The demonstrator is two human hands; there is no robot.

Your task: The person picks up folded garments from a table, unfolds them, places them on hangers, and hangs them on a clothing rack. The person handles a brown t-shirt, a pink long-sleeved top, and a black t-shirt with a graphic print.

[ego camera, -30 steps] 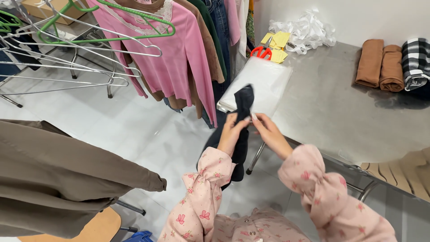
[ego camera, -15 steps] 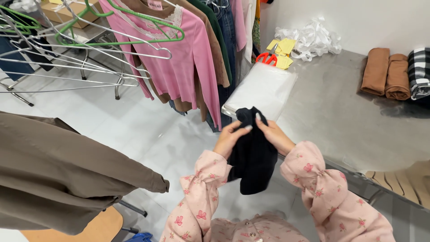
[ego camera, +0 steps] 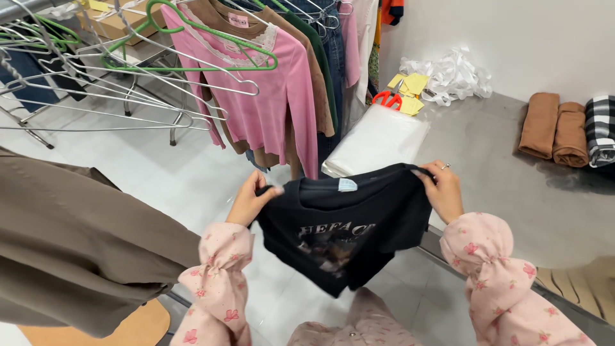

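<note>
We have spread the black T-shirt (ego camera: 343, 224), bunched half a second ago, wide between our hands; it hangs in the air before the grey counter (ego camera: 512, 186). Our left hand (ego camera: 251, 202) and right hand (ego camera: 442, 189) each have their fingers closed on a shoulder. A pink top (ego camera: 269, 102) hangs on the rack behind

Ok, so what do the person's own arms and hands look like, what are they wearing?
Both arms are in loose pale pink sleeves printed with small darker pink flowers, puffed and gathered into ruffled elastic cuffs at the wrists. The left hand is bare, with no ring or watch showing. The right hand wears a thin ring on one finger. No gloves on either hand.
</note>
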